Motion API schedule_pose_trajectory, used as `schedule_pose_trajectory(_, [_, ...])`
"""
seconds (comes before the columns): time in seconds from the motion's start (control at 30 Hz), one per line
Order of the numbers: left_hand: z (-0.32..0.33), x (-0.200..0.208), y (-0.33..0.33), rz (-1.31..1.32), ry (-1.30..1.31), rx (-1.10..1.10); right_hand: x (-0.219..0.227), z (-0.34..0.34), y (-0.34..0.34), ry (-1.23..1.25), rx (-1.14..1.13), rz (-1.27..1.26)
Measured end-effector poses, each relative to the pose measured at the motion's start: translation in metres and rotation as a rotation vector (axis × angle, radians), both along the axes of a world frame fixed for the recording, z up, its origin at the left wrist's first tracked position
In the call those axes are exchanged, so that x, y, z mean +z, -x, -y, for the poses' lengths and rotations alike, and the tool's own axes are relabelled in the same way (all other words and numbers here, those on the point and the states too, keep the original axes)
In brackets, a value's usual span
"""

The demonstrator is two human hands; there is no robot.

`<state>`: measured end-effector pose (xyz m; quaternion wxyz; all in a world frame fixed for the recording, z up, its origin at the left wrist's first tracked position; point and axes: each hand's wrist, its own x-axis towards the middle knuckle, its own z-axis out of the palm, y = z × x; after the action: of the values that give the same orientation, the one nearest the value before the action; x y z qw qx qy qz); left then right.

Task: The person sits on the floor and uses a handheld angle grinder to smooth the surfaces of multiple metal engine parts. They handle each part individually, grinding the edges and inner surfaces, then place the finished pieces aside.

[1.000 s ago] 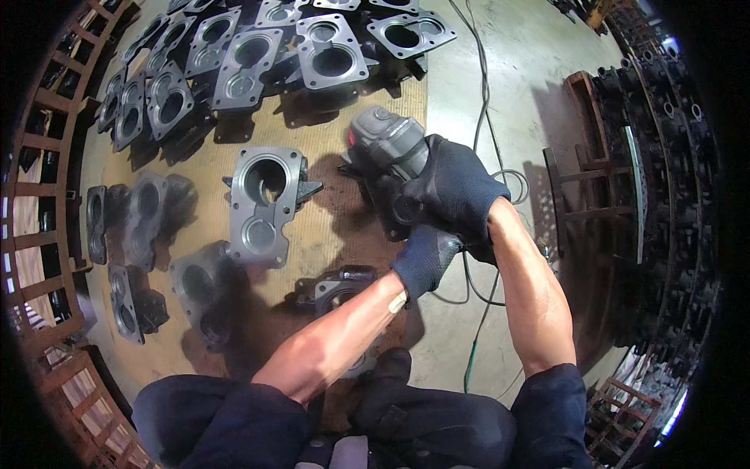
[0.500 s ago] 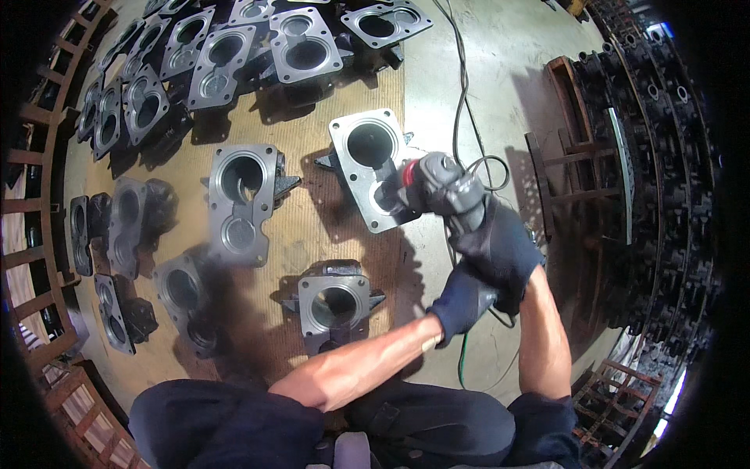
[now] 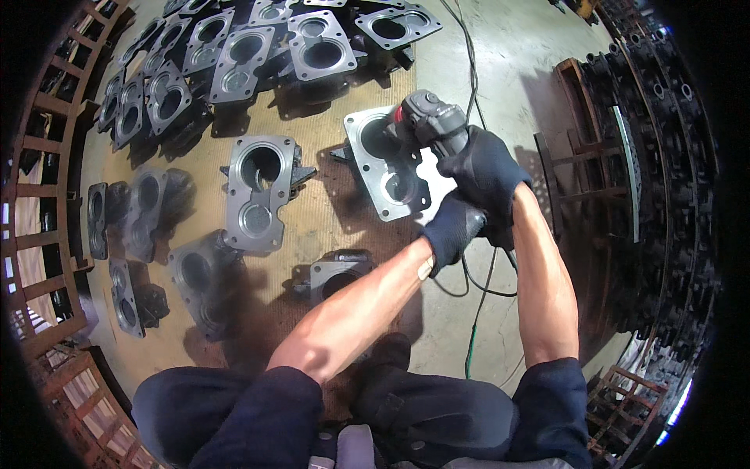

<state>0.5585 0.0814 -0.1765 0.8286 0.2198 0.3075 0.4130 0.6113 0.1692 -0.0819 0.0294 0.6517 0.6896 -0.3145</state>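
Note:
Both my hands wear dark knit gloves and grip a grey angle grinder (image 3: 428, 123) with a red ring near its head. My right hand (image 3: 491, 170) is wrapped round the grinder's body just behind the head. Lower down, my left hand (image 3: 455, 230) is closed on the rear of the tool, mostly hidden by the right. The grinder's head is over the edge of the large upper opening of a flat-faced metal casting (image 3: 384, 167). That casting has two round openings and bolt holes; its lower opening shows uncovered. Whether the disc touches the metal is hidden.
A similar casting (image 3: 255, 194) stands left of this one, and another (image 3: 319, 273) lies partly under my left forearm. Several more castings (image 3: 322, 23) crowd the far left. Dark cables (image 3: 472, 62) run along the floor at right. Stacked dark parts (image 3: 664, 180) line the right side.
The grinder and both hands have moved farther away, from the casting's lower opening up to its upper one. My left forearm now covers more of the near casting. The view has shifted slightly.

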Motion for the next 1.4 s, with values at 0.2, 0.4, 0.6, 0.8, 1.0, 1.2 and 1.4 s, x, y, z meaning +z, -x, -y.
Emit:
schedule_pose_trajectory(0.2, [0.091, 0.001, -0.031, -0.077, -0.12, 0.082, -0.011, 0.082, -0.034, 0.044, -0.081, -0.068])
schedule_pose_trajectory(0.4, [0.129, -0.021, -0.058, 0.022, -0.009, -0.044, 0.0, 0.111, -0.04, 0.091, -0.134, -0.042])
schedule_pose_trajectory(0.6, [0.032, -0.003, -0.008, -0.053, -0.085, -0.033, -0.004, 0.033, -0.013, -0.026, -0.016, -0.005])
schedule_pose_trajectory(0.8, [0.043, 0.006, -0.01, -0.143, -0.176, 0.054, -0.01, 0.042, -0.021, -0.03, -0.088, -0.104])
schedule_pose_trajectory(1.0, [0.147, 0.001, -0.045, -0.286, -0.241, -0.099, -0.013, 0.139, -0.052, 0.016, -0.082, -0.04])
schedule_pose_trajectory(1.2, [0.171, -0.004, -0.038, -0.276, -0.248, -0.039, 0.008, 0.155, -0.025, 0.103, -0.111, -0.036])
schedule_pose_trajectory(1.4, [0.168, -0.022, -0.033, 0.389, 0.232, 0.152, 0.004, 0.149, 0.0, 0.055, 0.038, -0.02])
